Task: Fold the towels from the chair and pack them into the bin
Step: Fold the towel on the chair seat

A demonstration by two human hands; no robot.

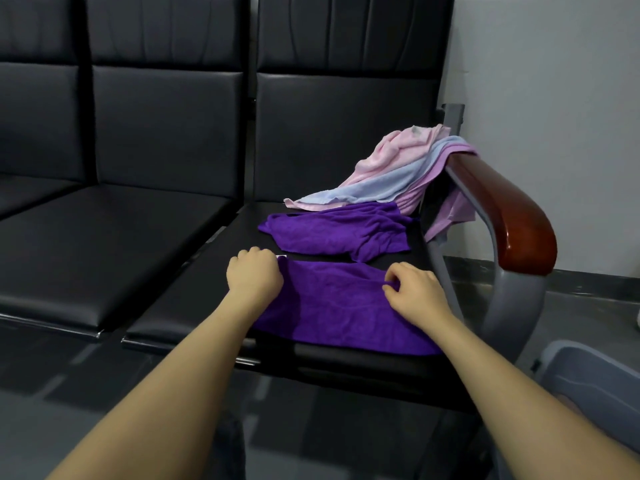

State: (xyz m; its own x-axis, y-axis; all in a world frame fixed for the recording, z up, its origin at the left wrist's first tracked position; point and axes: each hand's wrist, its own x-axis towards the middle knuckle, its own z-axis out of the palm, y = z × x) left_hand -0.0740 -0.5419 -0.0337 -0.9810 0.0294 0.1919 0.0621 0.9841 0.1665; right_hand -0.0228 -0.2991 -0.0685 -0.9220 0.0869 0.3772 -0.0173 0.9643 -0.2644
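A purple towel lies spread on the front of the rightmost black seat. My left hand grips its far left corner. My right hand pinches its far right edge. Behind it on the same seat lies a second purple towel, crumpled. A pile of pink, light blue and lilac towels is draped over the seat's back right and the armrest. A grey bin shows at the lower right, partly cut off by my right arm.
A brown wooden armrest on a grey metal frame bounds the seat on the right. More black seats extend to the left. A white wall stands behind the armrest, and dark floor runs below the seats.
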